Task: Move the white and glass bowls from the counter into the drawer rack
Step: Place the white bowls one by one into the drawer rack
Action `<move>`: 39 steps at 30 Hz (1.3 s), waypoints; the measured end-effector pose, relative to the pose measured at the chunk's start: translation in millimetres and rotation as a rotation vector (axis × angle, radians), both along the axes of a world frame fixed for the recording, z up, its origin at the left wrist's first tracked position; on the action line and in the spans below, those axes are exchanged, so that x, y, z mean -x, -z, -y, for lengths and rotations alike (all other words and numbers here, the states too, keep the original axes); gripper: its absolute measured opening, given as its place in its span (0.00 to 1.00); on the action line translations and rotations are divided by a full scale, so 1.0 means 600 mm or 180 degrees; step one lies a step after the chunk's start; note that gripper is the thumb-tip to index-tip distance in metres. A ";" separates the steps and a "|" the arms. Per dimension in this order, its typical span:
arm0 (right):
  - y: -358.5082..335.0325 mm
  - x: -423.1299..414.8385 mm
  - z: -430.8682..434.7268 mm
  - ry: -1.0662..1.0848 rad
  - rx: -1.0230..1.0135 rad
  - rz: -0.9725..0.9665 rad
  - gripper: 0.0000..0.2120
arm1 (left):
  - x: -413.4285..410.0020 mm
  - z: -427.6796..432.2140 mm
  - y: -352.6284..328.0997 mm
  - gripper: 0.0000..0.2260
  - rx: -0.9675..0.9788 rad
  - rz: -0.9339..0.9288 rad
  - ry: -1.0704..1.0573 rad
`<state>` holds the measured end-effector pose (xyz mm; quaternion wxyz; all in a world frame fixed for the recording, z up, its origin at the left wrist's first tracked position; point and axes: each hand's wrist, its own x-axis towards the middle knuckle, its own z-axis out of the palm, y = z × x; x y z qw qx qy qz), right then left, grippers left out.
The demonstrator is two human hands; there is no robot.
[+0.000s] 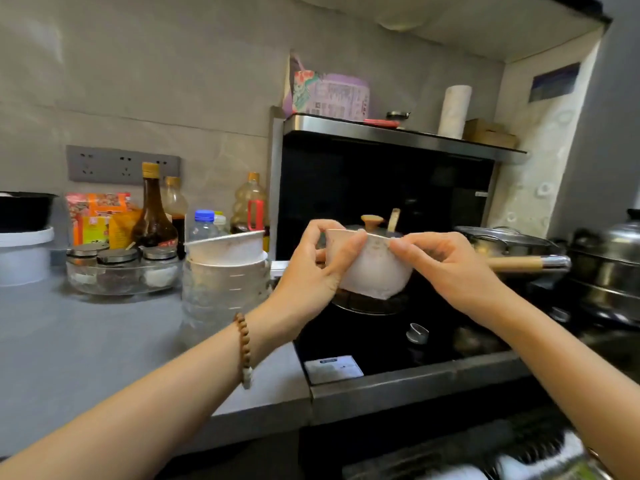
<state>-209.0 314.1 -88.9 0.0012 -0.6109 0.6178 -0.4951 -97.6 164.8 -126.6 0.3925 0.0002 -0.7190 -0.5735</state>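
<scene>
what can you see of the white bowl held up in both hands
The small white bowl looks ceramic and matte, with faint specks on its wall, a thin rim and a narrow foot. It is upright, slightly tilted, and held in the air above the black hob. The left hand grips its left side and rim; the right hand pinches the rim on the right. Nothing else appears to touch it. Its inside is hidden.

grey tiled wall (173,64) | grey counter (69,341) | black hob (367,336) | steel range hood (398,134)
</scene>
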 end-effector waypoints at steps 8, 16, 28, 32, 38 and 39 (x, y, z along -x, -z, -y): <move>0.150 0.089 -0.130 0.0388 -0.0759 0.0839 0.18 | 0.110 -0.096 0.142 0.43 -0.0255 0.1207 0.0424; 0.298 0.150 -0.181 0.0715 -0.1471 0.1946 0.17 | 0.169 -0.156 0.315 0.38 -0.0160 0.1892 0.0994; 0.479 0.202 -0.144 0.0492 -0.2085 0.3173 0.16 | 0.214 -0.152 0.488 0.30 0.0233 0.2101 0.1005; 0.522 0.213 -0.127 0.0547 -0.2227 0.3249 0.14 | 0.224 -0.139 0.548 0.37 0.0115 0.2357 0.0760; 0.552 0.238 -0.105 0.0853 -0.2625 0.2468 0.17 | 0.235 -0.123 0.616 0.42 0.0029 0.2562 0.0507; 0.557 0.249 -0.104 0.0992 -0.2531 0.2185 0.18 | 0.238 -0.120 0.624 0.43 0.0028 0.2566 0.0437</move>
